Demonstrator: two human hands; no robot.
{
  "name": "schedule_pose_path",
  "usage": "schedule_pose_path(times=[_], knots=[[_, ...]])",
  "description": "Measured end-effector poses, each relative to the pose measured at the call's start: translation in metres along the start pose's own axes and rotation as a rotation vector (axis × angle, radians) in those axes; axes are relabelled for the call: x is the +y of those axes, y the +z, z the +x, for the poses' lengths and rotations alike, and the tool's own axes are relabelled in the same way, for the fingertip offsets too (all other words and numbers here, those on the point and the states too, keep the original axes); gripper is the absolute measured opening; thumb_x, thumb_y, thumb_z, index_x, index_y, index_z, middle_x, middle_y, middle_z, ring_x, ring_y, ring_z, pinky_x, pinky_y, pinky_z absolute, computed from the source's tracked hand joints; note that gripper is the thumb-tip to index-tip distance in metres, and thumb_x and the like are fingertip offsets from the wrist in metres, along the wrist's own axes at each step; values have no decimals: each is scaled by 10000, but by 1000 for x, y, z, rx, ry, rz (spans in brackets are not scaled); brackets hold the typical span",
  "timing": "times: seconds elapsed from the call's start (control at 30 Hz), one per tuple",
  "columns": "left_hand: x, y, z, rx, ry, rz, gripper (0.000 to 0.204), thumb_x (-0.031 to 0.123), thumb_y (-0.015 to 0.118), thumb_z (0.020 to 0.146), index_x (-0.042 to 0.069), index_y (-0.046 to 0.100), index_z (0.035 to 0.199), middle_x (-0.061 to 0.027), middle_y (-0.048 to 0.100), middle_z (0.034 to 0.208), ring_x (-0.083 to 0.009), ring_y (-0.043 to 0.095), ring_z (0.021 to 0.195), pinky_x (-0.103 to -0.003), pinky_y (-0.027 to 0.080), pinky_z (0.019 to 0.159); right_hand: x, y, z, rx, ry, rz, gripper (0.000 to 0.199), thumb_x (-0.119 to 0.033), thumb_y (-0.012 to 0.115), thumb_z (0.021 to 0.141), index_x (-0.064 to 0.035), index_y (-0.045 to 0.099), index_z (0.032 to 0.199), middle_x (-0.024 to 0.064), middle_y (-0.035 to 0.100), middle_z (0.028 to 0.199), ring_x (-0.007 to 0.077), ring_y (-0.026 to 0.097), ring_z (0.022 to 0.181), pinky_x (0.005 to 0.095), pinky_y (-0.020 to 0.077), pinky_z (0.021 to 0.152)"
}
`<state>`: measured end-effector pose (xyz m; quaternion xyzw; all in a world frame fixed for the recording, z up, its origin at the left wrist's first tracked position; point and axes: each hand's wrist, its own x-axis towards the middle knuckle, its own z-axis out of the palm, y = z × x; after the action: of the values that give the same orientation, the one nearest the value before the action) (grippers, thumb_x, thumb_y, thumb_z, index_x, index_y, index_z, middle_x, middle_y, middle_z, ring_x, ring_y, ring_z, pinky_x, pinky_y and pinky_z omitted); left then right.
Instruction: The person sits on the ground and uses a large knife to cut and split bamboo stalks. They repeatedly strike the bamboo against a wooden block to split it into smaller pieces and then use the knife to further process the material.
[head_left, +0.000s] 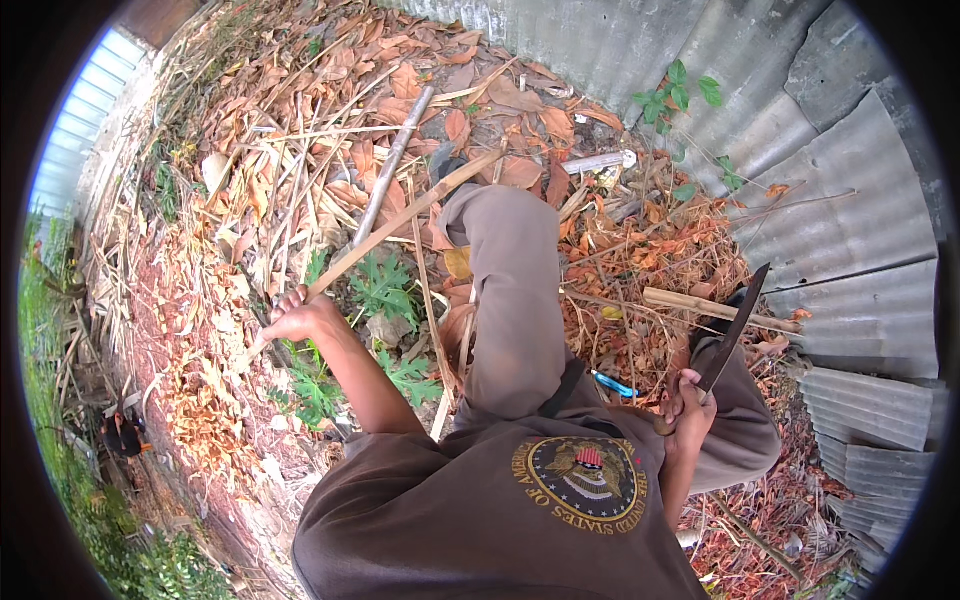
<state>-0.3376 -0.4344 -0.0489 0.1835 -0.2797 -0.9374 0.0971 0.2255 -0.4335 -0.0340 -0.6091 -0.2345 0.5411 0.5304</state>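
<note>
My left hand (297, 318) is closed around the lower part of a long, flat bamboo strip (405, 217), which slants up and away to the right past my bent knee. A short end of the strip sticks out below the fist. On the right, my right hand (688, 408) grips a machete (737, 328) by its handle. Its long dark blade points up and outward to the right, apart from the strip. Beneath the blade lies a pale split bamboo piece (715, 307). A small blue object (613, 385) is beside my right thigh; its kind is unclear.
Rusty corrugated metal sheets (850, 220) wall off the right side. Dry leaves (500, 95) and thin sticks litter the ground. A grey pole (394, 168) lies ahead, near green leafy plants (383, 290). A dark bird-like shape (122, 437) is at far left.
</note>
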Motion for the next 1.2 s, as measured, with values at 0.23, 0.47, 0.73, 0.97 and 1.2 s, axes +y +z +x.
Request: schedule_pose_path(times=[0.23,0.47,0.73,0.97,1.2], knots=[[112,39,-19,-193,157,192,613,686,202,943,164,286,634,32,236,517,-108,215,432,-251,214,387,2,17,15,-87,61,-64,163,-57,598,904,-4,559,1052,-6,426,512,79,376,371,239,322,379],[160,48,-12,-257,134,437,514,576,263,995,158,304,697,29,265,541,-104,242,440,-261,243,392,11,21,0,-128,79,-93,204,-29,584,892,-12,552,1092,-11,421,520,80,364,369,241,308,366],[20,-63,-12,118,46,373,578,608,232,980,108,347,714,-22,385,610,-138,379,484,-260,332,389,6,3,-4,-95,125,-68,260,-28,612,883,6,545,1133,-10,446,535,70,386,407,240,318,379],[-8,-125,36,365,-24,271,524,518,342,965,51,431,746,-70,486,657,-206,458,535,-361,457,497,13,-13,-6,-44,113,-24,232,-47,609,890,8,550,1107,-6,443,538,74,386,395,238,317,377],[56,-148,104,400,-6,457,531,526,376,955,20,486,836,-83,537,742,-215,510,633,-362,490,559,18,-14,0,-68,163,35,208,-40,609,891,8,544,1082,-4,458,548,71,397,402,241,323,377]])
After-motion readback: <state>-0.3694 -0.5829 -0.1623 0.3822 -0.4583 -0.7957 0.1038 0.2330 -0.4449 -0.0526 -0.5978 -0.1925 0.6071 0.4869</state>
